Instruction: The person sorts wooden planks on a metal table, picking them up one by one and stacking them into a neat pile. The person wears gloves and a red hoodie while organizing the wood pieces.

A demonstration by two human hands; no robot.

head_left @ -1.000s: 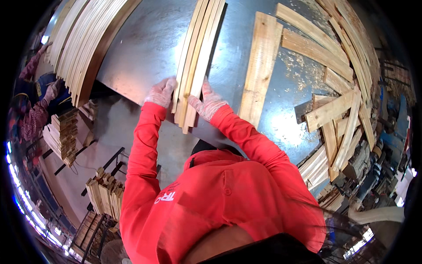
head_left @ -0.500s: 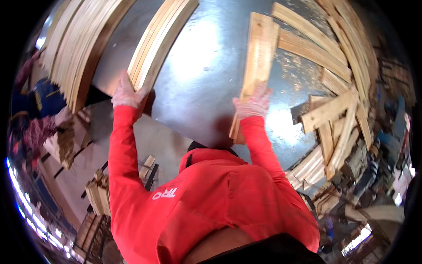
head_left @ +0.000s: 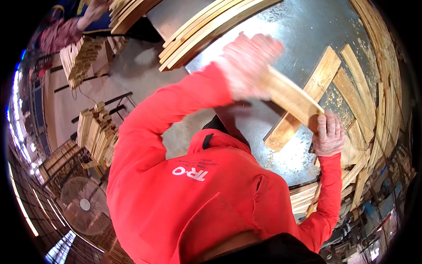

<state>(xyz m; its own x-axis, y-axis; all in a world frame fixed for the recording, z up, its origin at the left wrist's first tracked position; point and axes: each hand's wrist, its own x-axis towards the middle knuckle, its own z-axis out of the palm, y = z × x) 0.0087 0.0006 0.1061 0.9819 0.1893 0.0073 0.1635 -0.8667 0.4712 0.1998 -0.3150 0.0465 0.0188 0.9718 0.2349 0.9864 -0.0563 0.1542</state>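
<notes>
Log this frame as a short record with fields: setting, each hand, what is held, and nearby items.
setting: metal-topped table strewn with wooden slats
left hand: gloved, blurred, on the upper end of a wooden board
right hand: gloved, gripping the board's lower end
board: raised off the table, tilted
nearby: bundle of slats at the table's left edge; slat stacks on the floor
other person: sleeve at upper left

Shiny metal table (head_left: 303, 26); loose wooden slats (head_left: 351, 88) lying flat, stacked strips (head_left: 206, 31).

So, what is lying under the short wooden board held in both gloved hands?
Under the short wooden board lies a long plank on the shiny metal table; its middle is covered.
</notes>
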